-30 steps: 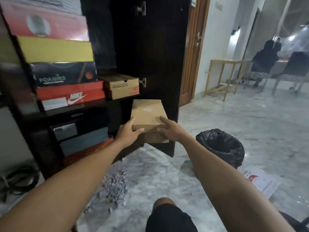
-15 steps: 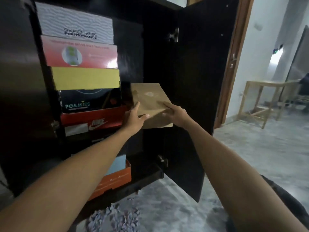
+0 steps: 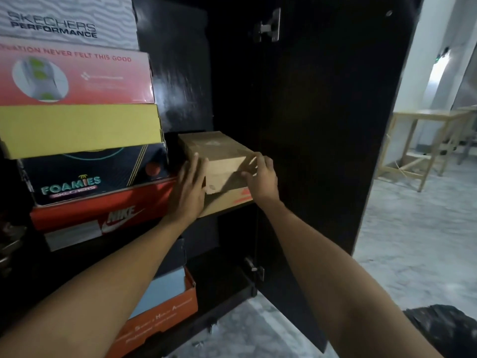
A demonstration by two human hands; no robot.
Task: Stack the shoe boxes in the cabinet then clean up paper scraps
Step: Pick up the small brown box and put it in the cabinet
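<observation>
While both arms reach into the dark cabinet (image 3: pixel 309 125), a plain brown shoe box (image 3: pixel 219 151) sits on top of another brown box (image 3: pixel 227 200) on the middle shelf, to the right of a tall stack. The left hand (image 3: pixel 188 187) lies flat against the top box's near left corner, fingers straight and together, pressing rather than gripping. The right hand (image 3: pixel 260 177) meets the box's right front corner with its fingers bent over the edge; it looks like a light hold on the box.

That stack, from the top down, is a white Skechers box (image 3: pixel 67 19), a pink-red box (image 3: pixel 74 78), a yellow box (image 3: pixel 80 127), a black Foamies box (image 3: pixel 90 177) and a red Nike box (image 3: pixel 85 218). They lean slightly, each end face turned outward. On the shelf below lies an orange box (image 3: pixel 165 311) with a pale blue top, partly hidden by the left forearm.

Glossy and nearly black, the cabinet's inside panels catch faint reflections. Its door (image 3: pixel 335 151) stands open to the right, with a metal hinge (image 3: pixel 268 28) near the top and another near the bottom.

Beyond the door edge, the floor (image 3: pixel 413 241) is pale grey marble with cloudy veins. A light wooden table (image 3: pixel 426 140) with a lower crossbar stands farther back by a white wall (image 3: pixel 438 47). At the lower right corner, a crumpled black bin bag (image 3: pixel 449 329) shows.
</observation>
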